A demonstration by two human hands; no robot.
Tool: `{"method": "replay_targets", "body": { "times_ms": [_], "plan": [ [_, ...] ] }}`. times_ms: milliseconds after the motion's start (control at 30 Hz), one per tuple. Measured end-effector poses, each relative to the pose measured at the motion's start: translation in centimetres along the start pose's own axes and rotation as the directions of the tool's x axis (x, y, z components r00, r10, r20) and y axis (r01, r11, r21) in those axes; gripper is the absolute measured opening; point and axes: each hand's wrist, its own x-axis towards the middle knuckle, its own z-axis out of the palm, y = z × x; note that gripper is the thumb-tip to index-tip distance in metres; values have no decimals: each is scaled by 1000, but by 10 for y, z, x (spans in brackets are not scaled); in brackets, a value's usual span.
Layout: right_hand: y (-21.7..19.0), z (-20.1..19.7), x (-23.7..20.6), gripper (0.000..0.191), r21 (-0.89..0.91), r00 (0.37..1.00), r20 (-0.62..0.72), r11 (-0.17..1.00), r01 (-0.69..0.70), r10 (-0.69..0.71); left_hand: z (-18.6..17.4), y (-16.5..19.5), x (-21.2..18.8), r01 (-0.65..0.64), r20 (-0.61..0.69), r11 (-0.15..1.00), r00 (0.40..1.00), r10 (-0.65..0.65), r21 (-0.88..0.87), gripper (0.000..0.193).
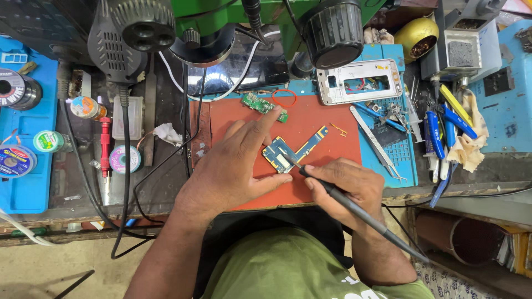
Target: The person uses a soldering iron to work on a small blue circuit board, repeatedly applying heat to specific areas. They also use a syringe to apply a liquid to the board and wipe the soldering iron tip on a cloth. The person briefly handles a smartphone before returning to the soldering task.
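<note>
A blue L-shaped circuit board [293, 149] lies on a red mat [316, 113] at the bench's middle. My left hand [235, 166] rests on the mat, its fingertips pressing the board's left edge. My right hand [349, 185] grips a dark soldering iron [346, 202] like a pen, with the thin tip touching the board's lower left part. The iron's cable runs off to the lower right.
A small green board [263, 105] and a red rubber ring [284, 98] lie at the mat's top. A white phone frame [360, 81], tweezers [377, 143] and blue-handled tools [443, 133] sit right. Solder spools [16, 160] stand left. A microscope head [221, 27] hangs above.
</note>
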Motion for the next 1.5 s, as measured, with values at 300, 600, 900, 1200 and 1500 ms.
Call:
{"method": "replay_targets", "body": {
  "times_ms": [300, 600, 900, 1200, 1500],
  "plan": [
    [1, 1, 1, 24, 34, 1000, -9, 999, 1, -1, 0, -1, 0, 1, -2, 1000, 1000, -1, -17, 106],
    [1, 0, 0, 25, -35, 1000, 4, 999, 9, -9, 2, -2, 1, -47, -19, 999, 999, 47, -25, 104],
    [1, 0, 0, 24, -21, 1000, -11, 1000, -12, 12, 1, 0, 1, -16, -4, 1000, 1000, 16, -14, 103],
    [2, 2, 0, 26, -33, 1000, -12, 999, 27, -27, 1, -1, 1, 2, 8, 1000, 1000, -1, -13, 105],
    [1, 3, -1, 26, -8, 999, -11, 999, -36, 36, 1, 0, 1, 1, 5, 1000, 1000, 0, -20, 104]
  ]
}}
